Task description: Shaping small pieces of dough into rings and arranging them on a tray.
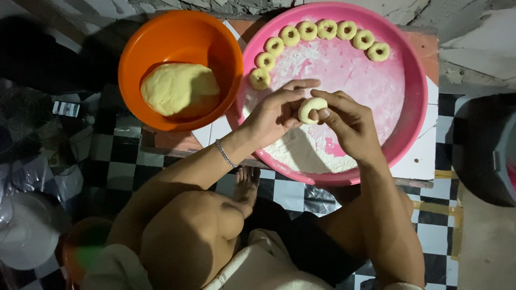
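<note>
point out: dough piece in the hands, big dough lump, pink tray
dough piece (312, 109), head view, on its top face, between both hands' fingers
dough lump (180, 89), head view, its middle, in the orange bowl
pink tray (416, 102), head view, right rim

Low tiled table (424, 161) carries orange bowl (161, 43), pink tray (414, 102).

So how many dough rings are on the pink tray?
8 rings lie in an arc along the tray rim's top-left; a ninth is in the hands, above it.
</note>
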